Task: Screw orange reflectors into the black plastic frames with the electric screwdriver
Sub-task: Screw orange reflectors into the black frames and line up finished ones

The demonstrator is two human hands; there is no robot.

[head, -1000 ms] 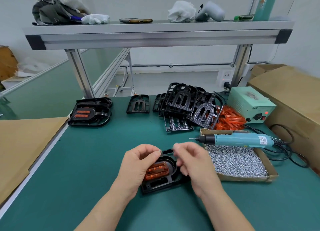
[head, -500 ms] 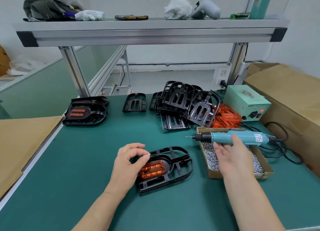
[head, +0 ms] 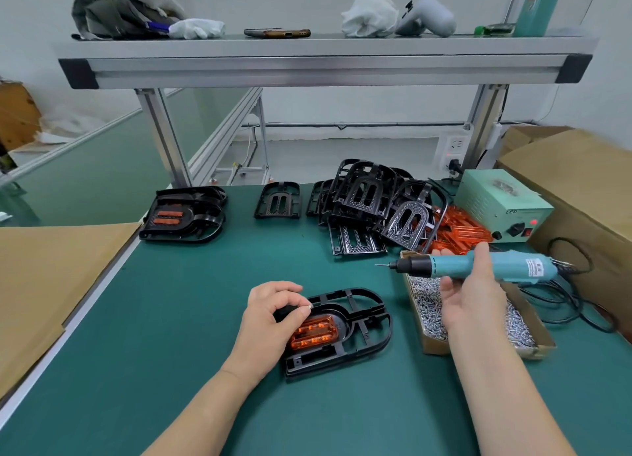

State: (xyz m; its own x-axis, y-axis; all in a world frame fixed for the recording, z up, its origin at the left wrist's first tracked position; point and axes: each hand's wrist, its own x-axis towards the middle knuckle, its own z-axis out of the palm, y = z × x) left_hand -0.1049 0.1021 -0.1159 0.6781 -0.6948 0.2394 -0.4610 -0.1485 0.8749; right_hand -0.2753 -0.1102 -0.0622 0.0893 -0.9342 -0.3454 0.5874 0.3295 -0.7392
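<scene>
A black plastic frame (head: 362, 322) lies flat on the green mat in front of me, with an orange reflector (head: 314, 333) seated in its left half. My left hand (head: 270, 322) rests on the frame's left end and pinches a small silver screw (head: 310, 306) between thumb and forefinger. My right hand (head: 473, 291) grips the teal electric screwdriver (head: 478, 265), lifted above the screw box with its bit pointing left.
A cardboard box of screws (head: 478, 318) sits right of the frame. Behind it lie a heap of black frames (head: 372, 202), loose orange reflectors (head: 458, 229) and a green power supply (head: 502, 202). Finished frames (head: 186, 216) are stacked at the back left. Cables trail at right.
My right hand left the frame, reached right to the screwdriver on the screw box and has lifted it. My left hand stays on the frame, holding the screw.
</scene>
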